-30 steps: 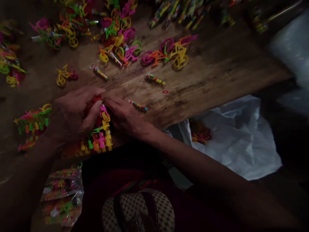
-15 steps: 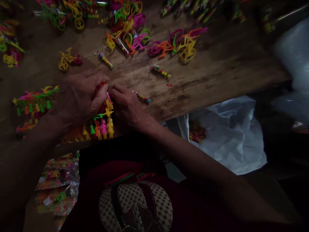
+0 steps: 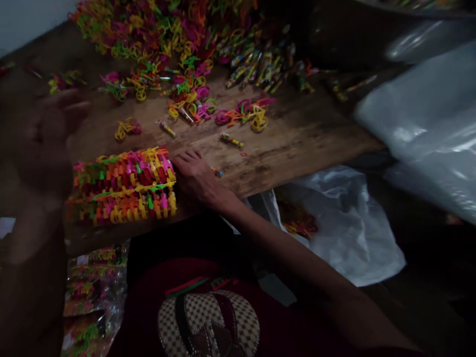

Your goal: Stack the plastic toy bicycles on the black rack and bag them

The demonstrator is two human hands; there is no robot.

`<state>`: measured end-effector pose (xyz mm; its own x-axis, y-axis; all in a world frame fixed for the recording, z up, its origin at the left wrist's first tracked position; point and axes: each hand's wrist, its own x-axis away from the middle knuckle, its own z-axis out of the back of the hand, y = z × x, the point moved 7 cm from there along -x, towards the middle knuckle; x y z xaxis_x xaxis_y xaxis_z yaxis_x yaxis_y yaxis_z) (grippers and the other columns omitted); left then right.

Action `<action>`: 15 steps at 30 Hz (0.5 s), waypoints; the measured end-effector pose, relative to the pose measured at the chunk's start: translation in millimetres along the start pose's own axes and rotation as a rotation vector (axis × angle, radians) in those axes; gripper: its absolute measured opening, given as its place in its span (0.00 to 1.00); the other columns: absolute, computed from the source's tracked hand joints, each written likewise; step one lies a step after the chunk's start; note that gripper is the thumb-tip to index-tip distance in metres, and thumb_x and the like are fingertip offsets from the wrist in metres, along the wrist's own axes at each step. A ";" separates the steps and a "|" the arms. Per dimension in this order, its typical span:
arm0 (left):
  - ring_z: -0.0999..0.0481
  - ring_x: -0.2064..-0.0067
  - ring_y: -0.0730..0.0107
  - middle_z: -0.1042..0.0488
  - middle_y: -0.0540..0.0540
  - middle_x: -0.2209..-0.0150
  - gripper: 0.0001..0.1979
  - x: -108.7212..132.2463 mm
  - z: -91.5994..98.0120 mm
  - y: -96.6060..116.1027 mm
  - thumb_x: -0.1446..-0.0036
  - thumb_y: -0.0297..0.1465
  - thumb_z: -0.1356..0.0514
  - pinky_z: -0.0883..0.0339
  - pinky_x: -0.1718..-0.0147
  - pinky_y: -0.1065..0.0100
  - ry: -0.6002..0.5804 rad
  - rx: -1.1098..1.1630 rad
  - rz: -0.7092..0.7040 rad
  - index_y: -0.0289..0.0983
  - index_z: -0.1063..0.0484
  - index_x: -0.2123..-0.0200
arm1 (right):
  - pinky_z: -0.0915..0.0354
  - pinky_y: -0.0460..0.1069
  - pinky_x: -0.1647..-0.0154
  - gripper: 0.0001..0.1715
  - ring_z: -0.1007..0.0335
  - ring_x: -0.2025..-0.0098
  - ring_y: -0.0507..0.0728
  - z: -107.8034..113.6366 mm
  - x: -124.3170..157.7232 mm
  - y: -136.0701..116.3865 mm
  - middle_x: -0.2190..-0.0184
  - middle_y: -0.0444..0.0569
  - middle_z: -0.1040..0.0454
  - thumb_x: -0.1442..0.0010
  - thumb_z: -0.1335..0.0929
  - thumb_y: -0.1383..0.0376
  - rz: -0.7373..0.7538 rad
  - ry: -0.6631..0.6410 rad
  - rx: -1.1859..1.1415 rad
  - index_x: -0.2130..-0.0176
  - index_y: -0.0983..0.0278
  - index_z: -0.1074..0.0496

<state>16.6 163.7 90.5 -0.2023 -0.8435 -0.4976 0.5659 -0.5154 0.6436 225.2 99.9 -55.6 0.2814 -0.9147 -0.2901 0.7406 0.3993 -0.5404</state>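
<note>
Two packed rows of small plastic toy bicycles (image 3: 128,186) in orange, yellow, pink and green stand along the near edge of the wooden table (image 3: 282,148). My right hand (image 3: 195,173) lies at the right end of these rows, its fingers stretched out on the wood and close to the end bicycles. Raised at the left is my left hand (image 3: 54,134), away from the rows and smeared by motion, so its fingers are unclear. Beyond the rows lie a loose yellow toy bicycle (image 3: 124,129) and a slim tube of coloured candies (image 3: 231,140).
A large heap of toy bicycles (image 3: 148,34) covers the far side, with a pile of candy tubes (image 3: 256,64) beside it. Below the table edge hangs a white plastic bag (image 3: 345,228). Filled clear packs (image 3: 94,292) sit at lower left; plastic sheeting (image 3: 427,114) is at right.
My left hand has left the right end of the rows and moved far left. My right hand has flattened beside the rows. The view has shifted, showing more of the far heap.
</note>
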 end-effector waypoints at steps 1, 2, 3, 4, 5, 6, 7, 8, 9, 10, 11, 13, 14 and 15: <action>0.21 0.45 0.59 0.18 0.58 0.51 0.26 7.2 23.1 -24.9 0.35 0.51 0.41 0.29 0.38 0.45 0.052 0.048 0.100 0.40 0.26 0.43 | 0.39 0.57 0.45 0.19 0.32 0.49 0.64 4.8 5.9 -2.6 0.52 0.59 0.23 0.30 0.40 0.70 0.011 0.061 -0.003 0.45 0.69 0.26; 0.22 0.44 0.59 0.18 0.61 0.51 0.27 18.1 45.1 -47.8 0.37 0.53 0.41 0.32 0.35 0.42 0.097 0.076 0.168 0.42 0.27 0.44 | 0.39 0.57 0.45 0.20 0.32 0.49 0.64 9.8 13.5 -4.8 0.51 0.60 0.23 0.30 0.40 0.70 0.008 0.141 -0.005 0.44 0.68 0.27; 0.23 0.42 0.59 0.19 0.63 0.49 0.25 32.2 65.0 -67.9 0.35 0.53 0.45 0.34 0.34 0.39 0.139 0.083 0.219 0.43 0.28 0.45 | 0.38 0.58 0.46 0.20 0.31 0.51 0.64 13.7 22.3 -6.2 0.52 0.60 0.22 0.30 0.40 0.70 -0.012 0.222 0.002 0.44 0.68 0.27; 0.23 0.41 0.57 0.19 0.61 0.49 0.25 48.8 78.7 -87.0 0.33 0.52 0.49 0.34 0.35 0.37 0.141 0.094 0.299 0.43 0.28 0.45 | 0.38 0.58 0.47 0.19 0.30 0.52 0.64 14.7 31.1 -6.5 0.53 0.59 0.21 0.30 0.40 0.68 -0.046 0.278 0.021 0.45 0.68 0.27; 0.24 0.40 0.56 0.19 0.59 0.48 0.25 66.9 88.3 -102.4 0.31 0.51 0.53 0.34 0.36 0.37 0.150 0.104 0.374 0.43 0.28 0.46 | 0.38 0.59 0.46 0.19 0.30 0.52 0.65 13.1 39.1 -7.7 0.54 0.59 0.20 0.30 0.39 0.68 -0.063 0.310 0.047 0.45 0.66 0.27; 0.24 0.40 0.55 0.18 0.59 0.48 0.26 84.6 94.2 -112.9 0.32 0.53 0.53 0.33 0.37 0.39 0.181 0.115 0.427 0.43 0.28 0.48 | 0.38 0.60 0.44 0.20 0.29 0.50 0.65 9.2 45.4 -10.6 0.53 0.58 0.20 0.31 0.39 0.69 -0.049 0.317 0.066 0.44 0.65 0.28; 0.24 0.40 0.54 0.19 0.57 0.47 0.27 101.3 94.1 -120.1 0.34 0.54 0.52 0.31 0.39 0.41 0.202 0.134 0.479 0.43 0.28 0.48 | 0.40 0.62 0.41 0.22 0.30 0.48 0.66 3.5 49.7 -14.1 0.51 0.58 0.20 0.32 0.39 0.70 -0.019 0.299 0.082 0.42 0.64 0.28; 0.23 0.41 0.53 0.18 0.54 0.48 0.29 116.5 90.1 -124.3 0.36 0.57 0.52 0.28 0.41 0.42 0.228 0.158 0.527 0.42 0.27 0.49 | 0.41 0.63 0.39 0.24 0.30 0.46 0.66 -1.9 52.6 -17.0 0.49 0.58 0.21 0.34 0.39 0.71 0.007 0.282 0.098 0.41 0.64 0.29; 0.22 0.42 0.51 0.17 0.49 0.49 0.32 129.8 81.7 -126.5 0.37 0.58 0.53 0.27 0.44 0.43 0.240 0.194 0.578 0.40 0.26 0.49 | 0.42 0.64 0.38 0.26 0.31 0.44 0.67 -6.9 54.1 -19.2 0.47 0.58 0.21 0.35 0.39 0.72 0.027 0.263 0.110 0.40 0.63 0.30; 0.22 0.42 0.50 0.18 0.43 0.48 0.36 141.3 71.9 -126.8 0.36 0.59 0.56 0.26 0.45 0.44 0.257 0.239 0.628 0.37 0.26 0.48 | 0.43 0.64 0.37 0.28 0.32 0.43 0.67 -11.0 54.2 -20.0 0.45 0.58 0.22 0.36 0.39 0.72 0.033 0.244 0.119 0.39 0.63 0.31; 0.21 0.43 0.49 0.19 0.39 0.48 0.38 151.1 62.3 -125.4 0.36 0.59 0.56 0.25 0.46 0.45 0.282 0.283 0.671 0.35 0.26 0.48 | 0.44 0.64 0.37 0.29 0.32 0.42 0.67 -13.8 53.2 -19.4 0.44 0.59 0.23 0.36 0.39 0.72 0.024 0.229 0.124 0.38 0.63 0.31; 0.21 0.43 0.47 0.19 0.35 0.48 0.40 166.0 44.5 -120.0 0.38 0.61 0.54 0.25 0.47 0.48 0.329 0.393 0.756 0.34 0.24 0.48 | 0.45 0.63 0.36 0.29 0.32 0.42 0.66 -17.5 48.4 -15.6 0.44 0.58 0.23 0.37 0.39 0.72 -0.023 0.195 0.137 0.38 0.64 0.32; 0.22 0.43 0.47 0.19 0.35 0.49 0.40 170.8 37.1 -116.6 0.39 0.62 0.53 0.24 0.47 0.49 0.360 0.456 0.794 0.34 0.23 0.48 | 0.46 0.64 0.35 0.29 0.33 0.41 0.66 -18.6 45.1 -14.0 0.45 0.58 0.23 0.36 0.39 0.72 -0.045 0.175 0.148 0.38 0.64 0.31; 0.22 0.43 0.48 0.19 0.35 0.49 0.38 173.3 29.2 -113.3 0.39 0.62 0.51 0.24 0.47 0.51 0.386 0.526 0.829 0.35 0.23 0.48 | 0.47 0.64 0.34 0.29 0.33 0.41 0.66 -19.3 41.6 -13.3 0.44 0.58 0.23 0.36 0.39 0.72 -0.062 0.153 0.162 0.38 0.64 0.31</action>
<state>-105.9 71.5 -51.7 0.4093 -0.9042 0.1223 -0.0264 0.1222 0.9922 215.2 57.7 -75.7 0.1457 -0.9120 -0.3833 0.8455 0.3160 -0.4304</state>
